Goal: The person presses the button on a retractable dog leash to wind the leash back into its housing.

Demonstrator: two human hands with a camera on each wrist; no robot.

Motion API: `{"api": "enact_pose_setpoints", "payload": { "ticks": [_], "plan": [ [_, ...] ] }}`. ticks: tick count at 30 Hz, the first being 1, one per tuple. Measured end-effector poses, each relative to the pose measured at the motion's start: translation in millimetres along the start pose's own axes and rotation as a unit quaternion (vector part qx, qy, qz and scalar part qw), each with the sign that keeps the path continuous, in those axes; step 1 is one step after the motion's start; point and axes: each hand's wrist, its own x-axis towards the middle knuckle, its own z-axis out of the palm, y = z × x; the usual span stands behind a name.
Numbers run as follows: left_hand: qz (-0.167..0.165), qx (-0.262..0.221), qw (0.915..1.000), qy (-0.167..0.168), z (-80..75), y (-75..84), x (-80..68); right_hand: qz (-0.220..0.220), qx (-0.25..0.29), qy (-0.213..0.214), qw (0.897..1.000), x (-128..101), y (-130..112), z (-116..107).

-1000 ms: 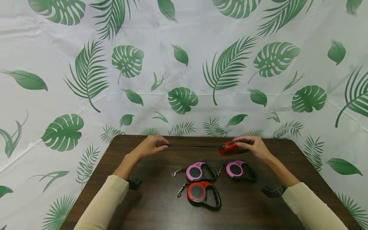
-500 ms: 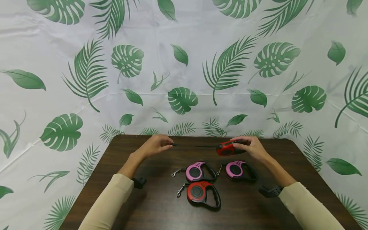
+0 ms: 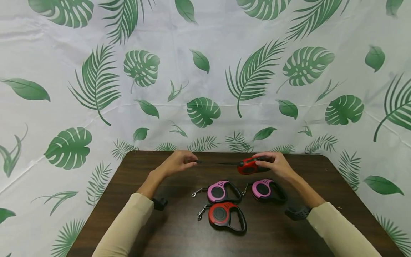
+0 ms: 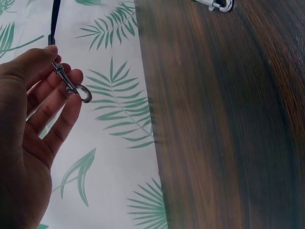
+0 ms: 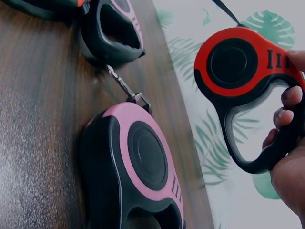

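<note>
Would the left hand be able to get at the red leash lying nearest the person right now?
Probably not at once: the left hand is busy pinching the clip of the held leash. Otherwise the way looks free; the red leash on the table lies uncovered, with bare table around it.

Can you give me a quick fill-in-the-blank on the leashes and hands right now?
1. The right hand grips a ____ leash by its handle.
2. The left hand pinches the metal ____ at the end of the black strap.
3. ____ leashes lie on the table.
4. Of those, two are pink and one is ____.

Missing words: red; clip; Three; red
</note>
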Motion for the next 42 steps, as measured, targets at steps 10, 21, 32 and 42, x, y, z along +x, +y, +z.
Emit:
{"api": "enact_pose_setpoints", "payload": {
  "ticks": [10,21,32,42],
  "plan": [
    [0.006,-0.012,0.9999,-0.002,8.3,6.5,7.5,0.014,0.045,-0.003,0.999,6,-2,14],
    [0.009,-0.014,0.9998,-0.009,20.5,12.9,18.5,0.025,0.052,-0.007,0.998,8,-7,24],
    [0.033,-0.026,0.9987,-0.029,28.2,22.4,23.1,0.017,0.056,-0.017,0.998,5,-4,31],
    [0.033,-0.073,0.9955,-0.051,35.4,29.8,29.1,0.017,0.053,-0.023,0.998,4,-11,39]
  ]
}}
